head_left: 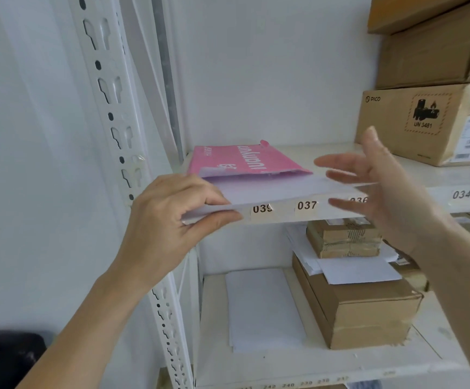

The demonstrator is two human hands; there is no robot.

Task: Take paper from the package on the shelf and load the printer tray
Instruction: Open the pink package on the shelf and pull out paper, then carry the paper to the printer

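Note:
A pink paper package (pixel 239 161) lies flat on the white shelf (pixel 436 178), its open end toward me. A thin stack of white paper (pixel 273 192) sticks out of that opening, past the shelf's front edge. My left hand (pixel 172 220) pinches the stack's near left corner, thumb below and fingers on top. My right hand (pixel 380 183) hovers at the stack's right edge with fingers spread; whether it touches the sheets is unclear. No printer is in view.
Brown cardboard boxes (pixel 436 119) are stacked at the right of the same shelf. On the shelf below lie loose white sheets (pixel 262 307) and more taped cardboard boxes (pixel 360 299). A perforated white upright (pixel 116 119) stands at the left. Number labels run along the shelf's front.

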